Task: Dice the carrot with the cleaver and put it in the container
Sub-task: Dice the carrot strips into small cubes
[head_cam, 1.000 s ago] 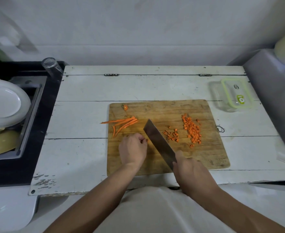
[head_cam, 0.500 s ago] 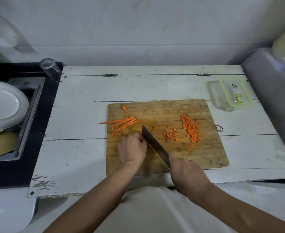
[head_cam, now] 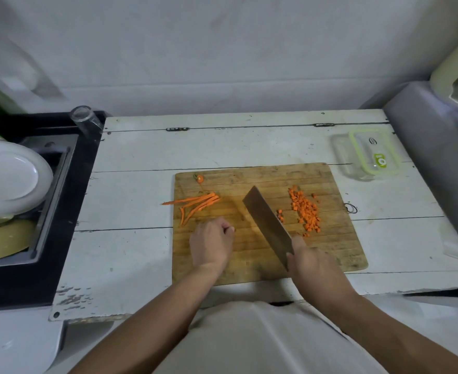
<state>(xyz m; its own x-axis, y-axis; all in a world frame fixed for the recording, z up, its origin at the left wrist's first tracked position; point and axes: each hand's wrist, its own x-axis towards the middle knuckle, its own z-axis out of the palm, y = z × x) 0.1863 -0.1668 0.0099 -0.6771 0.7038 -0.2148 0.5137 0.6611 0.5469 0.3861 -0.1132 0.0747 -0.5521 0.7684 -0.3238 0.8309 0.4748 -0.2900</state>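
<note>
On the wooden cutting board [head_cam: 249,255], the right hand [head_cam: 314,265] grips the cleaver [head_cam: 268,222], whose blade has swung rightward since a moment ago, sweeping the small cut pieces toward the diced pile [head_cam: 304,209]. The left hand [head_cam: 211,242] rests curled on the board; whether it pinches anything cannot be told. Uncut carrot strips [head_cam: 195,205] lie at the board's left edge, so dicing seems unfinished. The lidded container [head_cam: 368,156] waits beyond the board's far right corner.

Bare table [head_cam: 222,149] lies between the cutting board [head_cam: 263,260] and the container [head_cam: 368,157] by the wall.
</note>
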